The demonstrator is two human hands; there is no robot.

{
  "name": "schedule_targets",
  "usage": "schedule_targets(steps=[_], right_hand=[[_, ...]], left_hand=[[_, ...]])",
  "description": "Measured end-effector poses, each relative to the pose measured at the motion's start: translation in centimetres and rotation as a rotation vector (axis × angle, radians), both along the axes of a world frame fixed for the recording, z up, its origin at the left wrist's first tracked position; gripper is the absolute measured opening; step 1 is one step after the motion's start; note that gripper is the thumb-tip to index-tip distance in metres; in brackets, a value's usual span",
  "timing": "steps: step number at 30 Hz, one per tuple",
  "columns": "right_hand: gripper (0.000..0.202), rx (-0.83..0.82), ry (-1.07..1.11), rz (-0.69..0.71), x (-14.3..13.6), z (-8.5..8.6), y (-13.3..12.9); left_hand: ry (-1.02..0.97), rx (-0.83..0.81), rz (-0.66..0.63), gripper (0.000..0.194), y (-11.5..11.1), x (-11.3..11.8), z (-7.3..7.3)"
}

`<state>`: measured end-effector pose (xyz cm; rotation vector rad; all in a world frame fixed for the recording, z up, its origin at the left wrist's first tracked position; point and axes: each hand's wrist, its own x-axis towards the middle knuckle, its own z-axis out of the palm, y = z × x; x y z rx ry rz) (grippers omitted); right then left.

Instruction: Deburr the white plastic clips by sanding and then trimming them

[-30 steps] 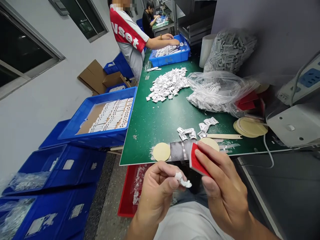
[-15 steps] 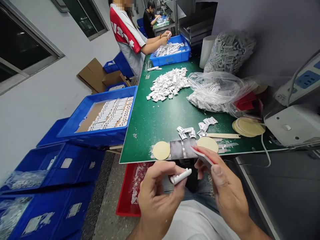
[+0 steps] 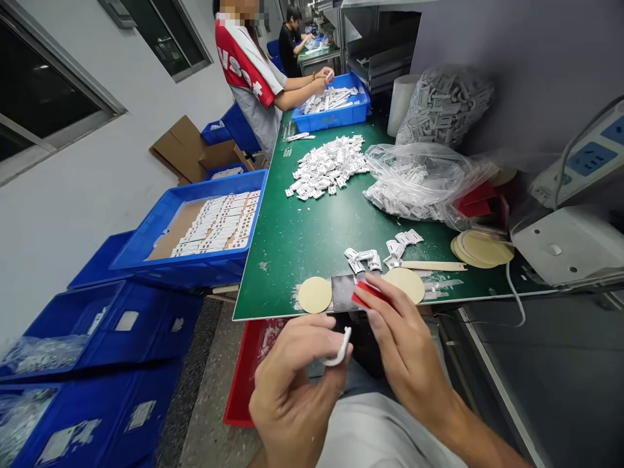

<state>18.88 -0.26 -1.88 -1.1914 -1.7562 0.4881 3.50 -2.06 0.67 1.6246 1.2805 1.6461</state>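
Note:
My left hand [image 3: 297, 383] is closed in a pinch around a small white plastic part [image 3: 341, 351], which shows a curved edge. Just in front of it, my right hand [image 3: 412, 341] grips a flat red strip [image 3: 368, 296] between thumb and fingers. The strip and the part are apart. Beyond my hands, cream round discs [image 3: 314, 295] and a dark flat plate [image 3: 342, 292] lie along the table's front edge. A few loose white plastic parts [image 3: 363, 259] rest behind them, beside a thin pale stick [image 3: 433, 266].
A heap of white parts [image 3: 326, 166] covers part of the green table [image 3: 273, 260]. Bagged parts [image 3: 414, 182] and a power strip [image 3: 585, 159] are to the right. Blue bins [image 3: 195, 266] stand left, a red bin [image 3: 238, 396] below. A co-worker [image 3: 253, 84] stands at the far end.
My left hand has moved slightly left and down, turning the white part more upright. My right hand has moved left and rotated, so the strip's red face now shows.

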Motion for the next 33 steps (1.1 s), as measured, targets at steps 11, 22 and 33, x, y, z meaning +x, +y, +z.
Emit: schedule_targets(steps=[11, 22, 33], right_hand=[[0.041, -0.020, 0.244, -0.033, 0.3, -0.8, 1.1], [0.053, 0.205, 0.050, 0.099, 0.1, 0.3, 0.2], [0.043, -0.075, 0.242, -0.114, 4.2, -2.8, 1.7]], left_hand=[[0.115, -0.027, -0.004, 0.033, 0.4, -0.3, 0.3], [-0.100, -0.194, 0.154, 0.057, 0.6, 1.4, 0.0], [-0.236, 0.107, -0.181, 0.032, 2.6, 2.8, 1.3]])
